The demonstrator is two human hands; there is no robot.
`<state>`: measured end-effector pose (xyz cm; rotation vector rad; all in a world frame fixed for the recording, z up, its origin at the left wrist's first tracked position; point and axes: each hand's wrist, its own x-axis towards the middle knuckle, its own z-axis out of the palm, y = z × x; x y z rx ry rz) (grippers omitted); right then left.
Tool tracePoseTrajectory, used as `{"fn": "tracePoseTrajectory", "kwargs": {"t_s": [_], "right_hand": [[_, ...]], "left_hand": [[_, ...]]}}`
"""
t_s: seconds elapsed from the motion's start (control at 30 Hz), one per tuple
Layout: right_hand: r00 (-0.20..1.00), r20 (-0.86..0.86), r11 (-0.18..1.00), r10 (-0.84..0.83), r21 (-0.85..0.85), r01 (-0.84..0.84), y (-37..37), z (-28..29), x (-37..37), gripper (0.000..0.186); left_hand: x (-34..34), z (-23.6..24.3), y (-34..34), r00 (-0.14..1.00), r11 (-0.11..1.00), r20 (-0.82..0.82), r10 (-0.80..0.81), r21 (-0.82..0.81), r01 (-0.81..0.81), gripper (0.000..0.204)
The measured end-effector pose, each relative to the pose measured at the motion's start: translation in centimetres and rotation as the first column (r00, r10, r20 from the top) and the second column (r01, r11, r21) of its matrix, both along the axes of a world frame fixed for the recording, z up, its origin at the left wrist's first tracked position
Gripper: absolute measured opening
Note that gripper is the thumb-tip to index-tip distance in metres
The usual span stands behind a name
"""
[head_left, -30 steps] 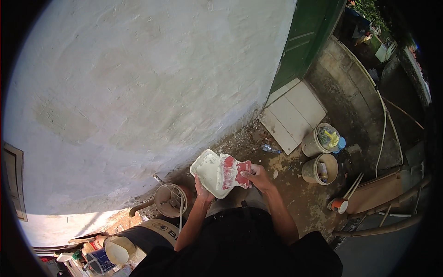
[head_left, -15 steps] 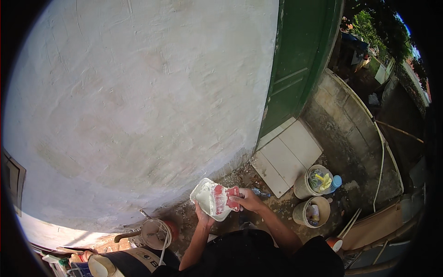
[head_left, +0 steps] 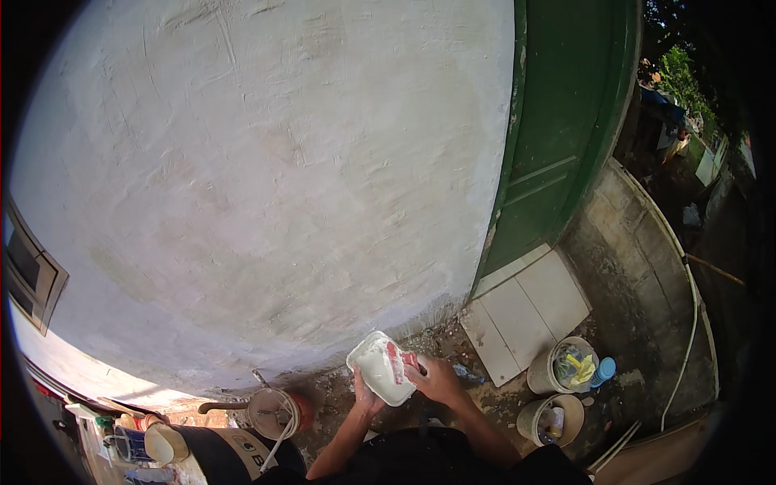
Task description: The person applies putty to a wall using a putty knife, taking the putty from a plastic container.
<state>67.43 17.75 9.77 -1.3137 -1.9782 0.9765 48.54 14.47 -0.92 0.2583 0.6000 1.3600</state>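
Observation:
A white shallow tray (head_left: 372, 369) with white paste in it is held at its near left edge by my left hand (head_left: 368, 394). My right hand (head_left: 437, 381) is closed around the handle of a red scraper (head_left: 396, 363), whose paste-smeared blade rests over the tray's right part. Where the blade's edge meets the paste, I cannot make out the contact. Ahead of both hands rises a white wall (head_left: 283, 202) with rough, patchy plaster and trowel marks.
A green door (head_left: 550, 153) stands right of the wall, above pale tiles (head_left: 525, 311). Two buckets (head_left: 540, 371) (head_left: 529, 420) are at my right, by a low block wall (head_left: 638, 267). A bucket with a hose (head_left: 268, 408) and a dark drum (head_left: 218, 454) stand at my left.
The view has swung left, so the door and buckets sit farther right. The scraper has tilted and its red face shows less. Both hands keep their holds.

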Motion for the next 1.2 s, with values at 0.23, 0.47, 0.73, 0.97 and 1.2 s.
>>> {"fn": "tracePoseTrajectory", "kwargs": {"t_s": [0.23, 0.47, 0.73, 0.97, 1.2], "right_hand": [[0.988, 0.113, 0.933, 0.107, 0.332, -0.139, -0.8, -3.6, -0.4, 0.024], [0.954, 0.268, 0.809, 0.132, 0.527, -0.26, 0.2, -3.2, 0.3, 0.025], [0.997, -0.081, 0.929, 0.019, 0.369, 0.013, 0.3, -2.3, 0.0, 0.017], [0.854, -0.495, 0.976, -0.161, -0.206, 0.065, 0.9, -2.5, -0.6, 0.016], [0.708, -0.65, 0.755, -0.276, -0.603, -0.259, 1.7, -2.4, -0.9, 0.025]], "left_hand": [[1.7, 0.7, -0.1, 0.998, 0.999, -0.064, 0.012, -0.034, -0.014, 0.083], [2.1, -0.3, 0.8, 0.997, 0.998, -0.03, 0.065, 0.01, -0.065, 0.083], [1.7, 0.6, 0.9, 0.997, 0.997, -0.013, 0.076, 0.022, -0.076, 0.081], [0.9, 3.4, 0.5, 0.999, 0.996, 0.005, 0.044, 0.074, -0.045, 0.09], [-1.2, 4.4, -0.1, 0.998, 0.996, 0.061, 0.029, 0.079, -0.034, 0.092]]}}
